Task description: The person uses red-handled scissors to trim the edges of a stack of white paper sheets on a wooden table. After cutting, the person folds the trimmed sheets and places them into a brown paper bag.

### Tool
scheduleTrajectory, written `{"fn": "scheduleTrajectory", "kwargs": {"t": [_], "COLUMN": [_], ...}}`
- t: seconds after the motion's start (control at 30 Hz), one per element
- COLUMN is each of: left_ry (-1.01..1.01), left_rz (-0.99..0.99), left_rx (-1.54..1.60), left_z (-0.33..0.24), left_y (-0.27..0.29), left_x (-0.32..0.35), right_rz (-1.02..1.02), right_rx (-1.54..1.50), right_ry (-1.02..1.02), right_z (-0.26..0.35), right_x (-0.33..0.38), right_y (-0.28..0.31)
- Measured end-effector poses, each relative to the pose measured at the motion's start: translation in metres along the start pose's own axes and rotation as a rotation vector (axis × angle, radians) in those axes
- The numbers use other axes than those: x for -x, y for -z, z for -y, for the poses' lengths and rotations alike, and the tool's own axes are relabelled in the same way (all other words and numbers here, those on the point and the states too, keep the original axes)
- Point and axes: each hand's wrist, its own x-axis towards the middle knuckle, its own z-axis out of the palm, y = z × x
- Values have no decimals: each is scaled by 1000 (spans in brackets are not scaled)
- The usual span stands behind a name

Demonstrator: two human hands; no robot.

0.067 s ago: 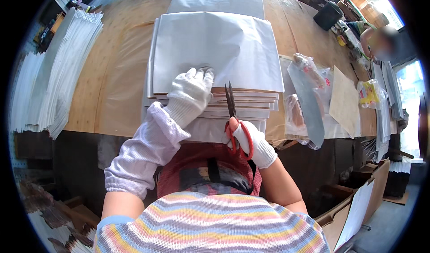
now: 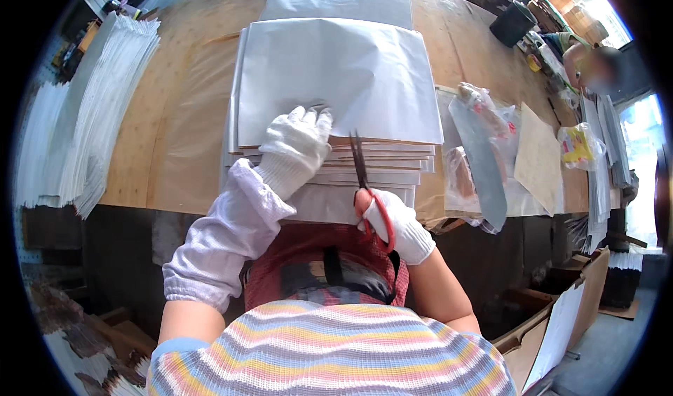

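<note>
My left hand [image 2: 298,140], in a white knitted glove and a pale sleeve cover, lies on the near edge of a stack of large pale grey-white sheets [image 2: 343,73]. Its fingers are stretched over the top sheet and slightly bent. At the stack's right front, my right hand [image 2: 398,220] is closed round the red handles of a pair of scissors [image 2: 361,164]. A fingertip is bare of its white glove. The dark blades point away from me, close together, with their tips by the top sheet's near edge. Below that edge, several staggered brown-and-white layers show.
The stack rests on a wooden table [image 2: 140,157]. Bundles of folded white sheets [image 2: 116,108] stand at left. On the right lie a grey strip [image 2: 480,161], plastic bags and a beige sheet [image 2: 538,161]. A dark bin [image 2: 514,24] and another person [image 2: 578,59] are at far right.
The scissor blades have drawn closer together, and the red handle loops have come together in my right hand. My left hand stays almost still on the stack.
</note>
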Motion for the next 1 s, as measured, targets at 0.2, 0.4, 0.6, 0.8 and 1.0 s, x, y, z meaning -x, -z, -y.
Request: {"fn": "scheduleTrajectory", "kwargs": {"t": [0.2, 0.4, 0.6, 0.8, 1.0], "left_ry": [2, -24, 6, 78, 203], "left_rz": [-48, -85, -105, -163, -53], "left_rx": [101, 93, -39, 32, 197], "left_z": [4, 7, 14, 29, 28], "left_y": [4, -6, -6, -5, 14], "left_x": [0, 3, 8, 23, 17], "right_rz": [-130, -249, -266, -227, -123], "right_rx": [-123, -366, -387, -535, -151], "right_ry": [-41, 7, -26, 127, 131], "right_z": [-77, -57, -62, -70, -67], "right_x": [-11, -4, -13, -9, 29], "right_y": [29, 51, 48, 39, 51]}}
